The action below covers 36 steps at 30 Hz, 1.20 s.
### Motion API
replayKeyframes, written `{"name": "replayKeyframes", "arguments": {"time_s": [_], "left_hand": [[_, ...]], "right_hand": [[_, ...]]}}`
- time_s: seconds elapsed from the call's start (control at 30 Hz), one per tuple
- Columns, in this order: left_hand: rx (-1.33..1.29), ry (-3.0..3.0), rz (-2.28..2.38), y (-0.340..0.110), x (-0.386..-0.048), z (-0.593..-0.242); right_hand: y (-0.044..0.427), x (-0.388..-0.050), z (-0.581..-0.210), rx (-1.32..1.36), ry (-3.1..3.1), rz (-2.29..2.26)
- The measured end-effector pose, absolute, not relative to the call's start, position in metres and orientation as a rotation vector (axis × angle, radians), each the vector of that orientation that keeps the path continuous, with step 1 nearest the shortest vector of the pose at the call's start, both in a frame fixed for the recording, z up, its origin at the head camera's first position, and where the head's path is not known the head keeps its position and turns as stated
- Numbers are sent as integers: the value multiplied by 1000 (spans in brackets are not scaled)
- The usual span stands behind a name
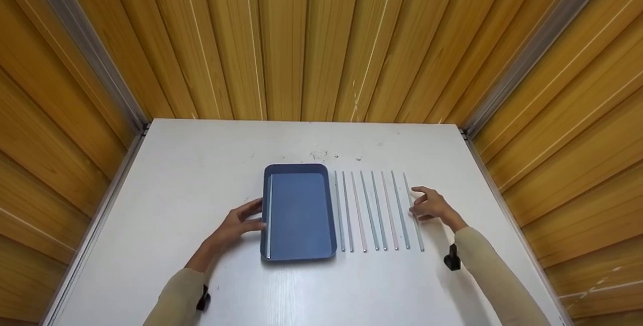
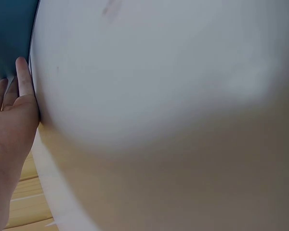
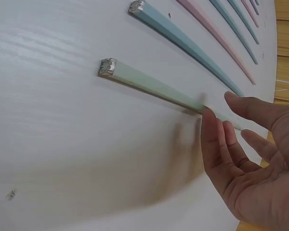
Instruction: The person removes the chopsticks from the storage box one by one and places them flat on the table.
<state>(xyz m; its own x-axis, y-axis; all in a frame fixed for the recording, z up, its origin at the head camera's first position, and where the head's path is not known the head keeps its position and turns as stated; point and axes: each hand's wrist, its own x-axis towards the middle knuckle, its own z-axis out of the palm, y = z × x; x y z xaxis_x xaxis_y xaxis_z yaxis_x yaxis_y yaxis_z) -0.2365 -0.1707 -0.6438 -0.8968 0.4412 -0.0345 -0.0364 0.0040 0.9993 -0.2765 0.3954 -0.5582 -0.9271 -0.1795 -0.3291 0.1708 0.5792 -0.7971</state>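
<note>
A blue rectangular tray (image 1: 299, 254) lies on the table. One pale chopstick (image 1: 270, 215) lies inside it along the left wall. My left hand (image 1: 236, 223) rests against the tray's left side with fingers extended; in the left wrist view, fingers (image 2: 24, 77) touch the tray's side. My right hand (image 1: 431, 205) is at the rightmost chopstick (image 1: 419, 233), pale green with a silver end. In the right wrist view, the thumb (image 3: 241, 103) and a fingertip stand apart on either side of that chopstick (image 3: 154, 88), and the fingertip seems to touch it.
Right of the tray, several blue and pink chopsticks (image 1: 359, 210) lie side by side, silver ends toward me. The white table (image 1: 201, 165) is bordered by metal rails and wood-patterned walls (image 1: 281, 39).
</note>
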Motion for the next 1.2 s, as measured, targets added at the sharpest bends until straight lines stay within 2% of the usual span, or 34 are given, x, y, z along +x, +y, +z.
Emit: {"name": "replayKeyframes", "arguments": {"time_s": [0.23,0.77,1.2], "left_hand": [[391,1945,1959,-171,-237,-645],[407,1943,1974,-171,-235,-645],[417,1934,1968,-171,-237,-644]], "right_hand": [[366,-281,-547,-51,2481,-1293],[277,-294,-529,-347,2390,-1275],[197,-289,-523,-516,2189,-1329]]}}
